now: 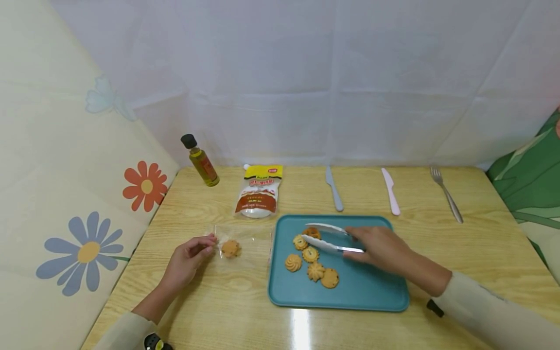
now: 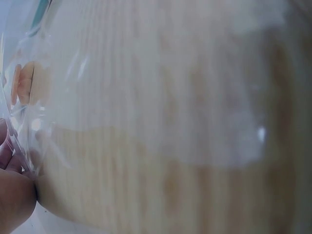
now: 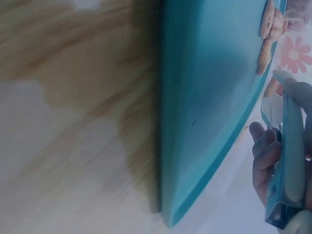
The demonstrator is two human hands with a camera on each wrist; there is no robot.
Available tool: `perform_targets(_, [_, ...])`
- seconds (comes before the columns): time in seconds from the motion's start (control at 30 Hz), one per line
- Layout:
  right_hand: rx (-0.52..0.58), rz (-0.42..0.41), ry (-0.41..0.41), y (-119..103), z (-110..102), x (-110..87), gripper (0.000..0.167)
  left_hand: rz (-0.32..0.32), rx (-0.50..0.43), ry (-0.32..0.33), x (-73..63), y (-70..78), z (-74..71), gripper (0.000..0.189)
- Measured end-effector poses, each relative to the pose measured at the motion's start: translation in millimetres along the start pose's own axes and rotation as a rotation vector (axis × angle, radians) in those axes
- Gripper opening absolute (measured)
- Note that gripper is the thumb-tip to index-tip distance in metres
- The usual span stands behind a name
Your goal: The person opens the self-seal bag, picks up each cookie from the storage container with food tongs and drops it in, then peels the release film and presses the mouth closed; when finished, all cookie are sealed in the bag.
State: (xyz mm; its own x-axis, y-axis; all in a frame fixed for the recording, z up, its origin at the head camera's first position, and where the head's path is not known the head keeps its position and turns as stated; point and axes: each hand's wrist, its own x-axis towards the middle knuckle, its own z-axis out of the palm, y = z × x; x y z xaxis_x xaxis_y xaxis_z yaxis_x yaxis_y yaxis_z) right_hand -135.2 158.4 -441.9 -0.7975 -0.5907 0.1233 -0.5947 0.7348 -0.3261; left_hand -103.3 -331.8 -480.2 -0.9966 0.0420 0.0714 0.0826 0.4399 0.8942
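My left hand (image 1: 190, 260) pinches the edge of a clear plastic bag (image 1: 255, 243) lying left of the tray. Inside the bag is a golden-brown cookie (image 1: 231, 249), and the left wrist view shows the film close up beside the left thumb (image 2: 17, 197). My right hand (image 1: 380, 248) grips metal tongs (image 1: 325, 244) over the teal tray (image 1: 367, 294). The tong tips spread around a dark brown, ring-like cookie (image 1: 312, 233) at the back of a cluster. Several other cookies (image 1: 293, 262) lie on the tray's left half. In the right wrist view, curled fingers surround the tongs' handle (image 3: 292, 156).
Behind the bag lie a yellow, white and brown food pouch (image 1: 258, 192) and a black-capped oil bottle (image 1: 203, 165), which stands upright. Along the table's back are a grey knife (image 1: 334, 189), a pink knife (image 1: 391, 191) and a metal fork (image 1: 447, 194). Cloth walls border the table.
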Motion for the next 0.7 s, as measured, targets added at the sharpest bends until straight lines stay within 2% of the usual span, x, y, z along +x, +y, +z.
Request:
perform_targets(0.17, [-0.005, -0.038, 0.006, -9, 2, 10.3, 0.055, -0.006, -0.001, -0.001, 0.0, 0.7, 0.1, 0.017])
perform_targets(0.4, [0.01, -0.048, -0.061, -26, 4, 27.0, 0.055, -0.012, -0.005, -0.002, -0.1, 1.0, -0.2, 0.017])
perform_targets(0.7, [0.011, -0.119, -0.107, -46, 11, 51.1, 0.053, -0.009, -0.007, -0.004, -0.2, 1.4, -0.4, 0.017])
